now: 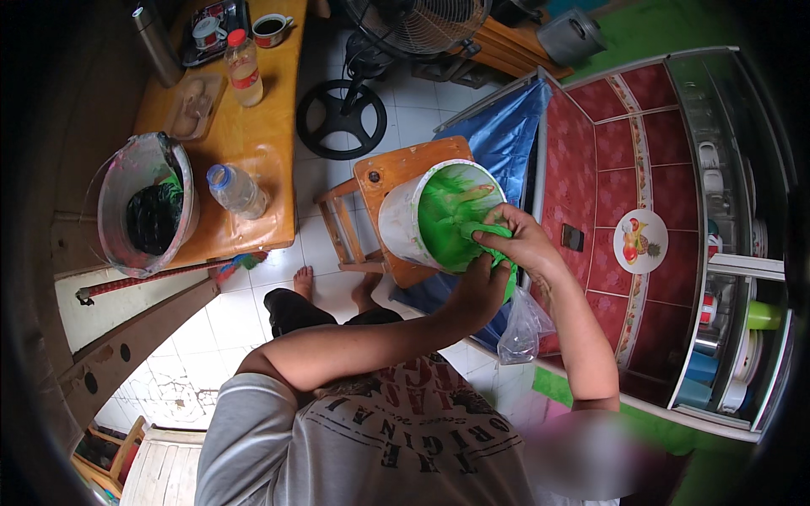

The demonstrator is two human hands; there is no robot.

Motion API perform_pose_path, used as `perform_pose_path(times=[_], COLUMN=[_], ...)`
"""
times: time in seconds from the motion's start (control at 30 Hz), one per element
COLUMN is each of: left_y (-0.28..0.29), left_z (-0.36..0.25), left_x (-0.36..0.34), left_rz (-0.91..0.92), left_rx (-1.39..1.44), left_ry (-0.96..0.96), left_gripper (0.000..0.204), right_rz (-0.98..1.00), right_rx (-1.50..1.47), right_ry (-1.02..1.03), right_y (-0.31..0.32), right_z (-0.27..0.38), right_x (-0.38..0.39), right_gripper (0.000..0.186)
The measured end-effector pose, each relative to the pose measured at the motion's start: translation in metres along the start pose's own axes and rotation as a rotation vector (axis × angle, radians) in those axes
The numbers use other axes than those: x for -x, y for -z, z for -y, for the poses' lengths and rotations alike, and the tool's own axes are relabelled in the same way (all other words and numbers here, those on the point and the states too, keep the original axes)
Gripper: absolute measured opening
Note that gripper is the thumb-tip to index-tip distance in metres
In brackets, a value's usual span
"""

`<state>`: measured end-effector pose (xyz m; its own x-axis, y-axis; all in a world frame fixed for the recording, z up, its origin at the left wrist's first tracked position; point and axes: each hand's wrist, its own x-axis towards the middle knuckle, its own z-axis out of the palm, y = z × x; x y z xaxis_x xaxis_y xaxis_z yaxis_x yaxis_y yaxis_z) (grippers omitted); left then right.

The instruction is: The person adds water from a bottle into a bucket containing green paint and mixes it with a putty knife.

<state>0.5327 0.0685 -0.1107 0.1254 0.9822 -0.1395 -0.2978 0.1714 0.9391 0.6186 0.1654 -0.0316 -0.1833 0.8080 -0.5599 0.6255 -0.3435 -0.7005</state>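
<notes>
A white bucket [396,221] lies tilted on a small wooden stool [376,160], its mouth facing me and its inside smeared bright green. At the right of its mouth my right hand [519,244] pinches a limp green piece of cloth or plastic [494,234]. My left hand [481,282] is just below, at the rim, with curled fingers on the same green piece, which hangs down past them. A clear plastic bag [523,333] hangs under my hands.
On the left, a wooden table [278,101] carries a grimy tub [187,215], bottles [236,198], cups and a tray. A fan [413,21] stands behind the stool. At right are a blue sheet [498,143], a red tiled counter [616,160] and a dish rack [742,346].
</notes>
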Motion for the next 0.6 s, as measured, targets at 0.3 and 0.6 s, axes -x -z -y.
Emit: perform_pose_path(times=[0.3,0.6], left_y=[-0.007,-0.005], left_z=[0.009,0.01], left_x=[-0.001,0.0], left_rz=[-0.028,-0.022], left_rx=[0.077,0.081], left_ry=[0.027,0.1], left_gripper=[0.03,0.031], right_rz=[0.007,-0.031], right_rx=[0.043,0.018], right_ry=[-0.005,0.001], right_y=[-0.006,-0.011], right_z=[-0.003,-0.007], right_x=[-0.003,-0.005], right_gripper=[0.026,0.022])
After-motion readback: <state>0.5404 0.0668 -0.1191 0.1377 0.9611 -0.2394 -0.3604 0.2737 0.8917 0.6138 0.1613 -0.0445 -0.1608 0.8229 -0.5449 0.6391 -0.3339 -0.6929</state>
